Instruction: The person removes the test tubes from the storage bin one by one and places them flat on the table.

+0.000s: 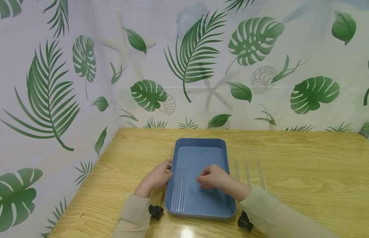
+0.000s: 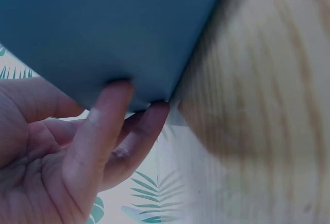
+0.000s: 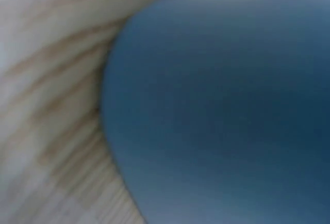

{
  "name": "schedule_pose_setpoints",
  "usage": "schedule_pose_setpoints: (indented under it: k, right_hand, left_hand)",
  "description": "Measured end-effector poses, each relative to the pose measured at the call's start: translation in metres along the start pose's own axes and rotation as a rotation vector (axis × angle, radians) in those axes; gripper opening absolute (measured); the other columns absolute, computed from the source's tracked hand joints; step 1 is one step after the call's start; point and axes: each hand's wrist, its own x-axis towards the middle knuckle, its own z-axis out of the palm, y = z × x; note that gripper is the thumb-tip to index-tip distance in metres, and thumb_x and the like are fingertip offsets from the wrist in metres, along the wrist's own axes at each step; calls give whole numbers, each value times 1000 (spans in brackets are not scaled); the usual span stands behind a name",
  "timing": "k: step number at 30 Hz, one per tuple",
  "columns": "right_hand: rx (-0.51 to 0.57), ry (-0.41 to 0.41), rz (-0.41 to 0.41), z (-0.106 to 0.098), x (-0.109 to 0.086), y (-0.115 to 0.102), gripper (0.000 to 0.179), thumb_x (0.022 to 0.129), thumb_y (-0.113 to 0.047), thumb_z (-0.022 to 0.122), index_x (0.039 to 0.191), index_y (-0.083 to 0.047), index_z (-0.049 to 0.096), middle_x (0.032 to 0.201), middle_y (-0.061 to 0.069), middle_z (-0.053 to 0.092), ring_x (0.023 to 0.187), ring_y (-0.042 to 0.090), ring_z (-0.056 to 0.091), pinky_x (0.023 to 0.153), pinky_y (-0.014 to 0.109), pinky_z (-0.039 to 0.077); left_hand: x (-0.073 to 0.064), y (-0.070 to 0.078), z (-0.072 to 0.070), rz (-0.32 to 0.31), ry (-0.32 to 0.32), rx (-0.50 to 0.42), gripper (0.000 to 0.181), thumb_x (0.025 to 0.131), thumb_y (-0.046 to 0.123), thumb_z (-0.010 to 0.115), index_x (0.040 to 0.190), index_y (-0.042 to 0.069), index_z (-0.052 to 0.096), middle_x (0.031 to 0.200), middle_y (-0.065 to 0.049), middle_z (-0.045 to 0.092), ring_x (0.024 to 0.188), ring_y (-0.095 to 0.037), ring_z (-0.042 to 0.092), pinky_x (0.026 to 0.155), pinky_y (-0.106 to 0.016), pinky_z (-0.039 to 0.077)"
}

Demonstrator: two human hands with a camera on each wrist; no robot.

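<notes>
A blue rectangular tray (image 1: 202, 215) stands on the wooden table. Several slender clear tubes (image 1: 179, 190) lie side by side along the left of its floor. My left hand (image 1: 156, 177) is at the tray's left side, its fingertips (image 2: 116, 92) touching the outer wall. Over the middle of the tray hovers my right hand (image 1: 215, 178), to the right of those tubes. Its fingers bend loosely, and no object shows between them. The right wrist view is filled by the tray's blurred outer wall (image 3: 206, 105); the right fingers are out of that view.
On the wooden table (image 1: 315, 172), three more clear tubes (image 1: 247, 172) lie right of the tray, partly hidden by the right forearm. A leaf-printed cloth (image 1: 250, 109) hangs behind the table and along its left side. Dark wrist devices (image 1: 156, 212) are on both wrists.
</notes>
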Motion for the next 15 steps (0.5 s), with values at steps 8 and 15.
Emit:
schedule_pose_setpoints:
  k: [8,15]
  right_hand:
    - [32,-36,2,10,1,-8,21,80,-6,59,93,11,61,82,13,63,73,20,62,65,32,51]
    - [52,-74,17,19,4,-7,21,81,-6,59,92,12,61,80,13,63,74,21,62,66,32,51]
  left_hand:
    - [1,-1,0,6,6,8,46,91,5,39,136,-1,28,119,-24,45,89,-27,55,59,-33,48]
    - [1,-2,0,14,3,15,46,91,4,39,136,-1,29,118,-25,45,88,-27,55,59,-33,48]
